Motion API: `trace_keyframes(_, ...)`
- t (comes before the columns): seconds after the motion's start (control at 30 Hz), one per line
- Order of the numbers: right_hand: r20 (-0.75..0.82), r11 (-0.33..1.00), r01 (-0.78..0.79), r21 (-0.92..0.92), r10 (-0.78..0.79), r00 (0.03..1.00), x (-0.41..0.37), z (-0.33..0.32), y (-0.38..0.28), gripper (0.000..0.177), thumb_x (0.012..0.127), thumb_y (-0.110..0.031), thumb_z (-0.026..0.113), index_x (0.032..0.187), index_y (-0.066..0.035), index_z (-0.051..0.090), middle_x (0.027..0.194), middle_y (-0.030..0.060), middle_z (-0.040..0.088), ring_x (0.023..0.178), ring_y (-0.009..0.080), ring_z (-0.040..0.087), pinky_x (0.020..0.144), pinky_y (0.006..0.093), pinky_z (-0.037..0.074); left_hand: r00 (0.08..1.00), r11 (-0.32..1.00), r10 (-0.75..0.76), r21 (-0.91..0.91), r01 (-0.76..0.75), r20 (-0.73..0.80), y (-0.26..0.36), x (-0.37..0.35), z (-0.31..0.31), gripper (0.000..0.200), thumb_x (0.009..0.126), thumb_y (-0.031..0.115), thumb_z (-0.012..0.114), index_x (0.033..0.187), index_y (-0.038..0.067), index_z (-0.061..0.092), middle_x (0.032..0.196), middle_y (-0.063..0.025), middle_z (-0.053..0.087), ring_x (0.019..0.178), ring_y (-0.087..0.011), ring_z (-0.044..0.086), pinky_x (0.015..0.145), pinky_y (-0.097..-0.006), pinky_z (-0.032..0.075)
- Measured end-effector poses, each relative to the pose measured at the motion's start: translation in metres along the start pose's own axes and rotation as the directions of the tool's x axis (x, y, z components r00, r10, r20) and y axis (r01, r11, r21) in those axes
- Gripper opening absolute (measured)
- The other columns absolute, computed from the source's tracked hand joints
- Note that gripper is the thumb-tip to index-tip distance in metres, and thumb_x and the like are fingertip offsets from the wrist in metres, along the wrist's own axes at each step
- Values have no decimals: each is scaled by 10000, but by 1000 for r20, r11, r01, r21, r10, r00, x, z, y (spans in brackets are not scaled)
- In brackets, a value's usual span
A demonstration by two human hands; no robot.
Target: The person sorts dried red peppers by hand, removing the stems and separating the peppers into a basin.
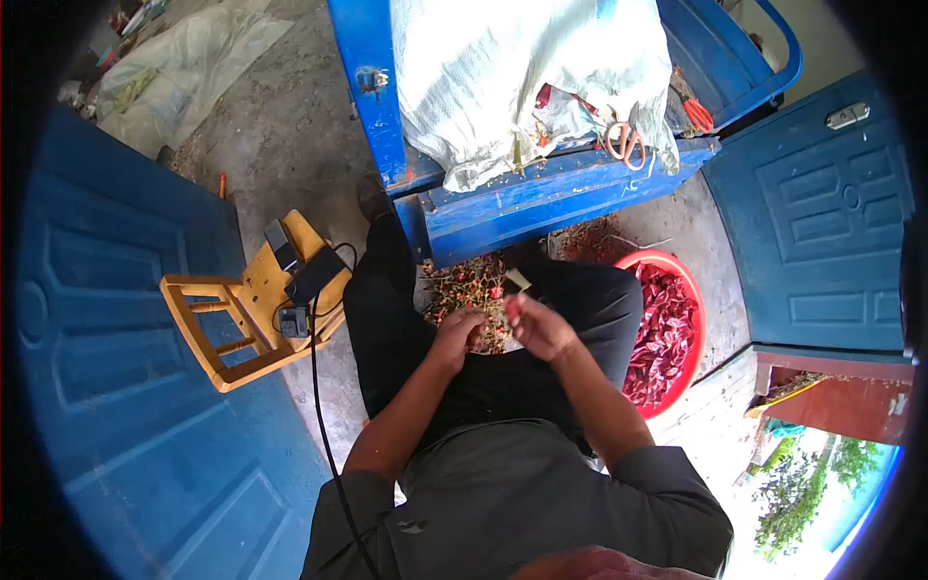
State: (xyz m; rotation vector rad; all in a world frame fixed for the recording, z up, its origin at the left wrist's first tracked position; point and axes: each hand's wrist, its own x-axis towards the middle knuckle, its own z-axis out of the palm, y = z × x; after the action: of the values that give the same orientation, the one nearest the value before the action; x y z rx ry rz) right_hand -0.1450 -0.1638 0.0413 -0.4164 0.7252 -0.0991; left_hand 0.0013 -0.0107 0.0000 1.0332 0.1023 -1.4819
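My left hand (460,338) is closed above my lap, its fingertips pressed together; what they hold, if anything, is too small to make out. A short way to its right, my right hand (543,331) pinches a dried red chili (511,306), mostly hidden by the fingers. Below and beyond both hands, between my legs, lies a heap of stems and red bits (464,288). Beside my right leg stands a red basin (700,324) full of dark red dried chilies (662,333).
Ahead is a blue metal cart (541,217) bearing a white woven sack (522,82), pink-handled scissors (624,145) and red-handled scissors (697,115). On the left, a wooden chair (253,307) holds small devices with a black cable (317,387). Blue doors (126,290) flank the space.
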Motion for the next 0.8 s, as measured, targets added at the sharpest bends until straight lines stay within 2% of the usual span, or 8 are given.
trace_keyframes(0.1, 118, 822, 44, -568, 28, 993, -15, 17, 18, 271, 964, -193, 655, 1172, -20, 647, 988, 33, 690, 866, 112, 655, 762, 240, 524, 999, 977, 26, -211, -31, -26, 0, -11, 13, 111, 933, 140, 618, 998, 51, 611, 876, -54, 610, 775, -166, 617, 648, -317, 512)
trace_keyframes(0.2, 238, 752, 169, -637, -17, 971, -8, 20, 27, 229, 919, -83, 692, 1132, -5, 665, 1008, 30, 694, 916, 124, 663, 813, 250, 528, 992, 992, 107, -63, -111, -62, -13, 4, -3, 113, 949, 123, 578, 1002, 32, 619, 919, -85, 627, 867, -208, 643, 732, -348, 541)
trace_keyframes(0.33, 351, 661, 369, -653, -168, 921, -3, 34, 33, 209, 893, -18, 704, 1101, -17, 685, 1010, 34, 700, 956, 134, 664, 816, 288, 535, 996, 992, 79, -100, -82, -37, -11, 4, -8, 135, 965, 125, 549, 1016, 26, 624, 938, -86, 639, 869, -196, 645, 747, -344, 541)
trace_keyframes(0.4, 410, 349, 501, -792, -306, 859, -2, 40, 33, 233, 840, -22, 746, 1067, -57, 709, 983, 59, 708, 915, 179, 681, 784, 327, 540, 993, 986, 109, -124, -114, -46, -11, 4, -11, 163, 963, 165, 563, 1010, 23, 628, 942, -75, 647, 845, -166, 645, 734, -298, 525)
trace_keyframes(0.43, 412, 353, 504, -788, -306, 858, -2, 45, 31, 233, 840, -22, 746, 1067, -57, 709, 983, 59, 708, 915, 179, 681, 784, 327, 540, 993, 986, 110, -119, -115, -50, -13, 5, -13, 163, 963, 165, 563, 1010, 23, 628, 942, -75, 647, 845, -166, 645, 734, -298, 525)
trace_keyframes(0.5, 620, -121, 636, -762, -417, 664, -1, 53, 29, 282, 750, -88, 784, 1024, -87, 720, 951, 107, 704, 886, 290, 678, 769, 382, 539, 994, 982, 85, -162, -95, -71, -16, 5, -19, 218, 978, 208, 526, 1016, 24, 636, 915, -68, 646, 813, -160, 641, 702, -295, 523)
trace_keyframes(0.73, 394, -199, 347, -917, -596, 699, 14, 41, 45, 211, 719, -146, 785, 907, -80, 718, 893, 105, 696, 868, 321, 660, 763, 402, 536, 990, 997, -35, -72, 25, -135, -16, 14, -8, 267, 982, 244, 484, 1033, 48, 658, 849, -56, 647, 687, -150, 630, 576, -290, 503)
trace_keyframes(0.8, 275, -108, 295, -949, -741, 613, 15, 38, 49, 204, 713, -149, 781, 897, -78, 728, 882, 124, 690, 867, 325, 657, 769, 405, 533, 980, 998, -51, -42, 44, -192, 0, 2, 18, 274, 976, 249, 492, 1051, 52, 668, 833, -49, 653, 647, -144, 624, 544, -281, 488)
